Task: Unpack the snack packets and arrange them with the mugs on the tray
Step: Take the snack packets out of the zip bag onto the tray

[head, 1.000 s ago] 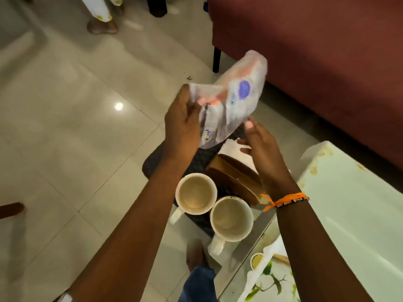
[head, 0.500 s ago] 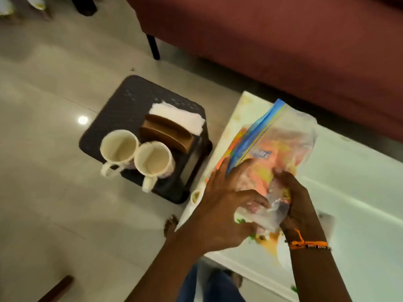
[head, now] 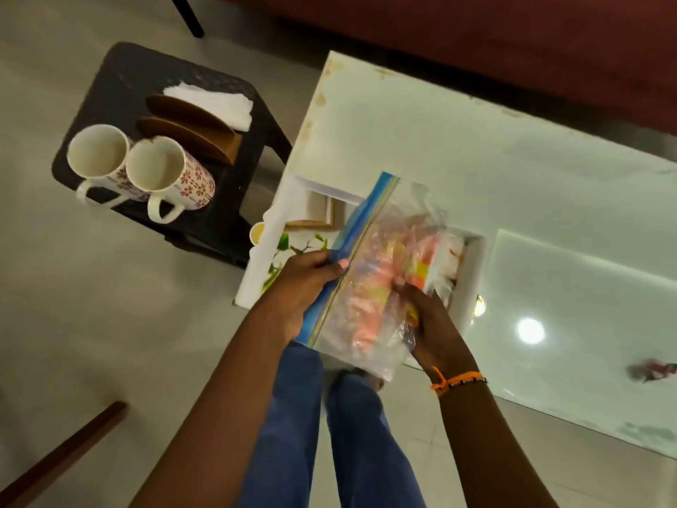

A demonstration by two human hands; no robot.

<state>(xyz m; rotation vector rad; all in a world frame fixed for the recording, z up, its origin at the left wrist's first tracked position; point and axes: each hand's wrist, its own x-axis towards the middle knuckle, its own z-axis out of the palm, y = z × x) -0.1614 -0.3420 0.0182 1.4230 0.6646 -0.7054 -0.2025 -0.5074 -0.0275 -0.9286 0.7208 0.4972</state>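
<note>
The zip bag (head: 370,273) of snack packets is up in both hands, over the tray (head: 472,273) at the near left corner of the bench (head: 513,177). The left hand (head: 300,287) pinches the blue zip strip. The right hand (head: 428,324) grips the bag's soft bottom from below. The bag's long side runs from near the person up and away, leaning right, so the zip mouth faces left and the left hand is closest to open it. The two mugs (head: 146,166) wait on the black stool (head: 176,104), well apart to the left.
</note>
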